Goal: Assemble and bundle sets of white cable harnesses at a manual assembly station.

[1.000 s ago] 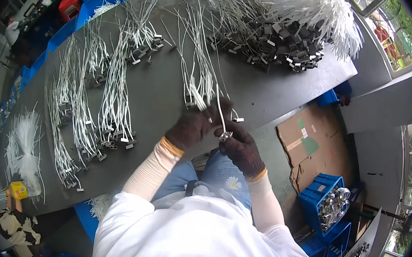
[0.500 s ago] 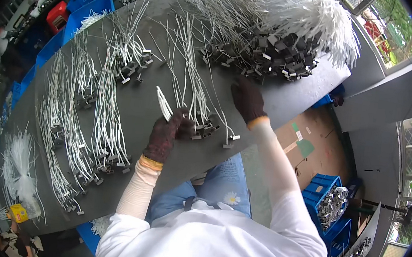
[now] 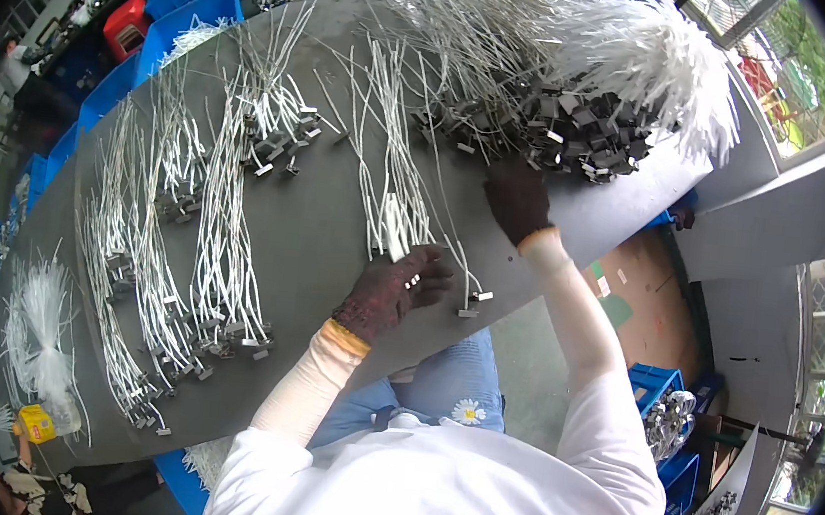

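My left hand (image 3: 395,292), in a dark maroon knit glove, is closed around a small bundle of short white tubes (image 3: 395,226). Their cut ends show between the fingers. The hand is over the lower ends of a group of thin white wires (image 3: 392,145), hiding some of their end pieces. Just right of it, two wires end in small dark and silver blocks (image 3: 474,304). My right hand (image 3: 519,203), gloved the same way, reaches to the near edge of a heap of dark metal-ended parts (image 3: 586,135); its fingertips blend into the heap, so their grip is unclear.
Several rows of white wires with metal ends (image 3: 230,269) lie across the grey table (image 3: 314,287). A big sheaf of white strips (image 3: 645,56) sits far right. Blue crates (image 3: 191,23) line the far left edge. A yellow-labelled container (image 3: 38,424) stands near left.
My left hand has moved right and nearer me with the white tubes, its fingers now pointing right. My right hand has shifted slightly right, still by the heap. The whole view has shifted a little.
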Available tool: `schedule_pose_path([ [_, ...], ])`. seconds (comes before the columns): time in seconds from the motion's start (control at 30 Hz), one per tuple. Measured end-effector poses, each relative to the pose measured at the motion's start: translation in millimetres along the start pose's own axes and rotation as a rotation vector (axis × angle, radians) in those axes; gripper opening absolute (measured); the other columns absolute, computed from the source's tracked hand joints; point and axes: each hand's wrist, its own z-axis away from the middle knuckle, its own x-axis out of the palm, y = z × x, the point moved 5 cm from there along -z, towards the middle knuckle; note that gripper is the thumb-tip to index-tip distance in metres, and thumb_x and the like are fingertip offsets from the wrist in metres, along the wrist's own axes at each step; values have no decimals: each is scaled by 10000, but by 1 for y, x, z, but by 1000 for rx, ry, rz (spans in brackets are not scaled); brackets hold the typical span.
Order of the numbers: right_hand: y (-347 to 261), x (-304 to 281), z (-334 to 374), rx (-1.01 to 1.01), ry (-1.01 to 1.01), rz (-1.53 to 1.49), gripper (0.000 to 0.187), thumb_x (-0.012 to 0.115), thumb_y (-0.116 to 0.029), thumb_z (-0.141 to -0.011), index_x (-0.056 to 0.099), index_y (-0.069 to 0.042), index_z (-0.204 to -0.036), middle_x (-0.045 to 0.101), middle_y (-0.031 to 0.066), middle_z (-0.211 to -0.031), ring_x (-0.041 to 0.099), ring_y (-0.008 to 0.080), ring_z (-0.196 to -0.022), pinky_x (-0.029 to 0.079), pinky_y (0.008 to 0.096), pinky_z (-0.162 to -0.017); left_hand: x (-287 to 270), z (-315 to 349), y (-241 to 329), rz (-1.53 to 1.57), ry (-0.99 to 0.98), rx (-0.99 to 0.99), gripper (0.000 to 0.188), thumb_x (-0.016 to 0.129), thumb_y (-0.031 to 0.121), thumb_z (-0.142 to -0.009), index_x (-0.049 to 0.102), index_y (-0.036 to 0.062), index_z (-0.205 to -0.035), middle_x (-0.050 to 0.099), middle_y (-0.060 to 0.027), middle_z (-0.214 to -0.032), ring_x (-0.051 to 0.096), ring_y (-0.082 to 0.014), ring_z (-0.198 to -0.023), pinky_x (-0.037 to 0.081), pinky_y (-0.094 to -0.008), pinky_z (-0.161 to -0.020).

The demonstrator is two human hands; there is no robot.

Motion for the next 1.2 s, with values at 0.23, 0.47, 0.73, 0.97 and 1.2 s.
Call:
schedule_pose_path([
  [0.23, -6, -57, 217, 942, -294, -1328, 525, 650, -241, -857, 558, 78, -1264, 690, 113, -935, 639, 156, -730, 526, 292, -671, 14, -78, -89, 171, -314, 81, 329, 424, 176, -1012, 460, -41, -1257, 548, -173, -1218, 503, -301, -1193, 394, -450, -1091],
  [0.47, -22, -139, 417, 1226, -725, -1147, 385, 689, -150, -789, 681, 4, -1142, 707, 65, -857, 635, 100, -708, 494, 228, -612, 53, -123, -98, 377, -79, -65, 208, 654, 130, -911, 594, 55, -1095, 655, -138, -1005, 645, -280, -974, 551, -421, -889],
  [0.73, -4, -103, 520, 1212, -901, -1362, 322, 683, -54, -774, 694, 15, -1089, 699, 68, -886, 643, 128, -751, 525, 253, -680, -17, -135, 0, 368, -251, 67, 349, 364, 218, -1046, 555, 75, -1301, 619, -150, -1255, 600, -332, -1162, 580, -331, -829],
  [0.97, 6, -98, 520, 989, -861, -1327, 314, 670, -60, -782, 711, -22, -1091, 703, 60, -878, 632, 110, -719, 495, 228, -612, -20, -118, 21, 308, -250, 140, 326, 476, 222, -1018, 577, 26, -1257, 634, -151, -1236, 605, -324, -1158, 487, -483, -1022],
  [1.2, 7, -110, 514, 1160, -865, -1253, 327, 667, -88, -800, 708, -30, -1119, 704, 63, -874, 632, 111, -710, 487, 230, -601, -8, -106, 14, 261, -265, 96, 292, 545, 208, -992, 611, 32, -1216, 662, -150, -1178, 635, -314, -1105, 523, -456, -974],
])
